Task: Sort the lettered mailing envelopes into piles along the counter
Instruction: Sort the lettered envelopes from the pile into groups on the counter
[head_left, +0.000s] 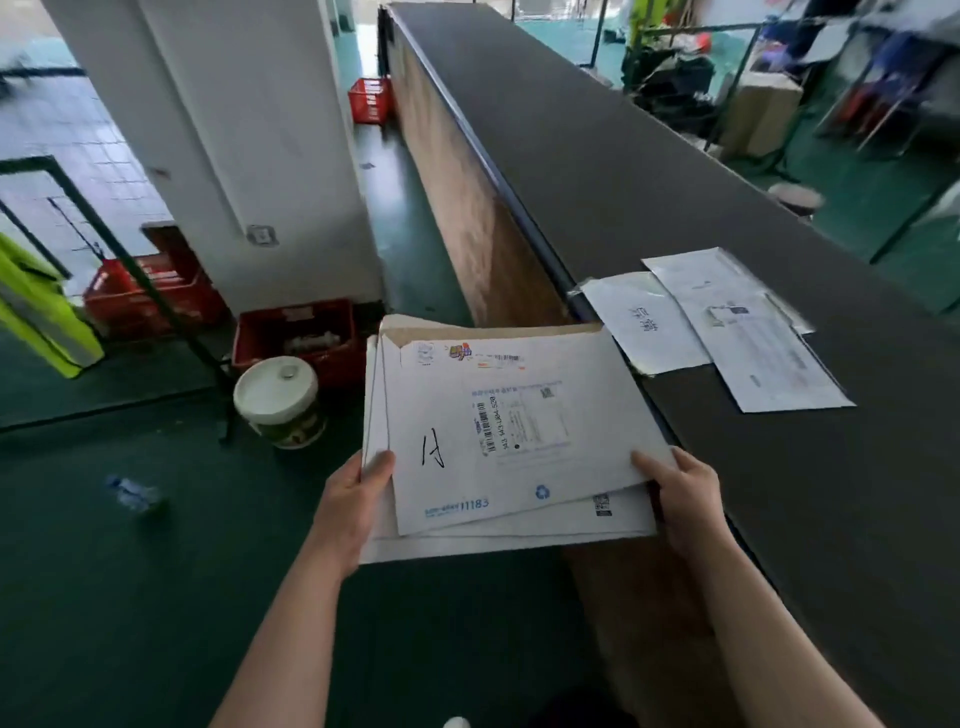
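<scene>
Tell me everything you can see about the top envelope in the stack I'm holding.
The top envelope is white, flat and looks like paper or card. It bears a handwritten black letter that looks like H, a barcoded shipping label near the middle, blue print and a recycling mark along its near edge, and stickers at the far edge. It lies face up, slightly skewed, on the stack of envelopes. The left hand and right hand grip the stack's sides, thumbs on top, beside the dark counter.
</scene>
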